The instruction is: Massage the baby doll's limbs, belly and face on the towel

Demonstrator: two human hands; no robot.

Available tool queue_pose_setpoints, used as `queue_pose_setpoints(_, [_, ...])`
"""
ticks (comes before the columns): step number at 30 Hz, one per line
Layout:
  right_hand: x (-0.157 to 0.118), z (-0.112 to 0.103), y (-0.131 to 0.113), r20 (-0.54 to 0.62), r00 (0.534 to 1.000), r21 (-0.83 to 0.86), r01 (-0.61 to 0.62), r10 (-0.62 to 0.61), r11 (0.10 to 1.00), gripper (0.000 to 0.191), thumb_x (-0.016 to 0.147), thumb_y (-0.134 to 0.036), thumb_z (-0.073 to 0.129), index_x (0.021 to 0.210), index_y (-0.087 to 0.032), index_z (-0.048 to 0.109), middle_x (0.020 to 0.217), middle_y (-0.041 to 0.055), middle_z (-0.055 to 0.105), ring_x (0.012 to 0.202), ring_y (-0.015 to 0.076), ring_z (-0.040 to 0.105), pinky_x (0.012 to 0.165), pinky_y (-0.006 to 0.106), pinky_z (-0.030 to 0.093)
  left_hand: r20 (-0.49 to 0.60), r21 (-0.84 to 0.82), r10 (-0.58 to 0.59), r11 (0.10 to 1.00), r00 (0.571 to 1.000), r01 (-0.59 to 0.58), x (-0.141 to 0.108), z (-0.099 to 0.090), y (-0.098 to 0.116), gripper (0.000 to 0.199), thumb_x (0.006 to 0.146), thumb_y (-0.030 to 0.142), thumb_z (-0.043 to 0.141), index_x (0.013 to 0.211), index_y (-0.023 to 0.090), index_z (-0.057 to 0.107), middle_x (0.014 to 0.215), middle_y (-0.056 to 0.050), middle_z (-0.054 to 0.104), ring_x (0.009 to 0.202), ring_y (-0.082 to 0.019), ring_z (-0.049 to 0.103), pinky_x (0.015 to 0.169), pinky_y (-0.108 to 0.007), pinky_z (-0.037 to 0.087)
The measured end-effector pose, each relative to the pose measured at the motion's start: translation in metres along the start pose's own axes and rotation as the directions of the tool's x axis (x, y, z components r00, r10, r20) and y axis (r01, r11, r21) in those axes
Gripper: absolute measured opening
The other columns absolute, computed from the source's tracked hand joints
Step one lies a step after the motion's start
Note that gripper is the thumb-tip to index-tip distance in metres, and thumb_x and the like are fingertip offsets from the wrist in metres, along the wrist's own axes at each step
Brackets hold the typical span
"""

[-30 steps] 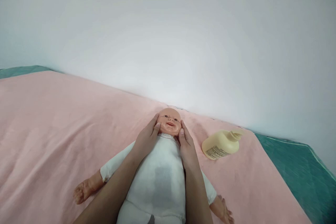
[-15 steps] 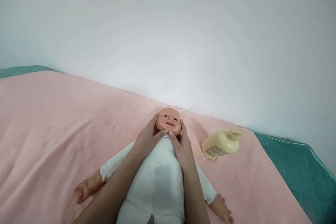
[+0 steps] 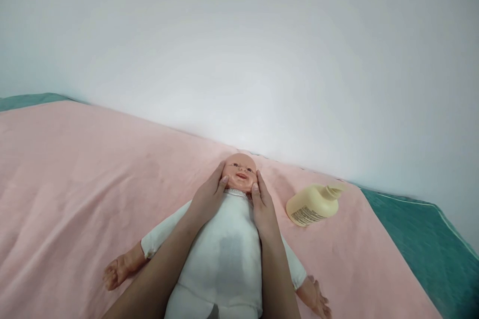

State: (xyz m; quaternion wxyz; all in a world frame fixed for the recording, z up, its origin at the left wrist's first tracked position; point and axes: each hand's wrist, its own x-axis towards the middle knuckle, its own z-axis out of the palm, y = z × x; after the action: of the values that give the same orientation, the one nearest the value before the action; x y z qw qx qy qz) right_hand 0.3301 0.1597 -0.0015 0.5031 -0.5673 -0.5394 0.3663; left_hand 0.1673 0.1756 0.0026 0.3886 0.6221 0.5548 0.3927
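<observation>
A baby doll (image 3: 224,254) with a white cloth body lies on its back, its arms spread to either side. Cupped along the left side of the doll's head (image 3: 240,162) is my left hand (image 3: 208,198), its thumb on the cheek near the mouth corner. On the opposite side my right hand (image 3: 263,205) holds the head too, with its thumb against the other cheek. Both forearms lie over the doll's arms, partly covering them. The fingers behind the head are partly hidden.
A pale yellow pump bottle (image 3: 313,204) stands tilted in view to the right of the doll. Beneath lies a pink cloth (image 3: 93,174) with green fabric (image 3: 422,234) showing at its sides. A white wall (image 3: 239,50) rises just beyond the doll's head.
Both thumbs have moved apart, from meeting under the doll's chin outward and up onto its cheeks. The doll's collar now shows. The bottle stays where it was.
</observation>
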Motion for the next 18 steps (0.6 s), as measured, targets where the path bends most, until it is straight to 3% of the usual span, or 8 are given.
queue_pose_setpoints(6, [-0.001, -0.001, -0.007, 0.002, 0.999, 0.065, -0.037, 0.037, 0.997, 0.072, 0.089, -0.063, 0.045, 0.147, -0.022, 0.036, 0.151, 0.0046, 0.038, 0.140, 0.0227, 0.034, 0.114, 0.042, 0.032, -0.007, -0.010, -0.045, 0.999, 0.999, 0.045, -0.002, -0.002, 0.006, 0.062, 0.097, 0.052, 0.026, 0.152, 0.023, 0.025, 0.154, -0.004, 0.033, 0.140, -0.024, 0.035, 0.114, -0.042, 0.029])
queue_pose_setpoints(11, [0.000, -0.001, -0.007, -0.007, 1.000, 0.153, -0.015, 0.016, 0.988, 0.069, 0.089, -0.062, 0.043, 0.144, -0.021, 0.043, 0.147, 0.0060, 0.044, 0.135, 0.0234, 0.043, 0.108, 0.041, 0.041, -0.042, -0.026, -0.007, 1.000, 0.999, 0.006, -0.001, 0.000, 0.004, 0.062, 0.097, 0.053, 0.028, 0.152, 0.024, 0.025, 0.155, -0.006, 0.032, 0.141, -0.023, 0.033, 0.115, -0.041, 0.028])
queue_pose_setpoints(15, [-0.001, -0.003, -0.011, -0.054, 0.998, 0.079, -0.009, 0.013, 0.997, 0.065, 0.088, -0.060, 0.046, 0.140, -0.020, 0.048, 0.146, 0.0060, 0.045, 0.137, 0.0233, 0.041, 0.113, 0.042, 0.034, -0.088, -0.063, 0.026, 0.997, 0.996, -0.032, 0.003, 0.003, -0.004, 0.068, 0.096, 0.054, 0.030, 0.154, 0.024, 0.013, 0.153, -0.010, 0.035, 0.140, -0.022, 0.036, 0.113, -0.039, 0.031])
queue_pose_setpoints(18, [-0.008, -0.014, -0.029, -0.144, 0.989, -0.040, 0.026, -0.032, 0.999, 0.059, 0.087, -0.052, 0.049, 0.135, -0.019, 0.053, 0.146, 0.0068, 0.045, 0.139, 0.0241, 0.037, 0.117, 0.044, 0.026, -0.227, -0.029, 0.085, 0.995, 0.970, -0.094, 0.000, -0.001, 0.000, 0.072, 0.094, 0.056, 0.034, 0.154, 0.022, 0.012, 0.153, -0.014, 0.034, 0.138, -0.024, 0.038, 0.111, -0.040, 0.034])
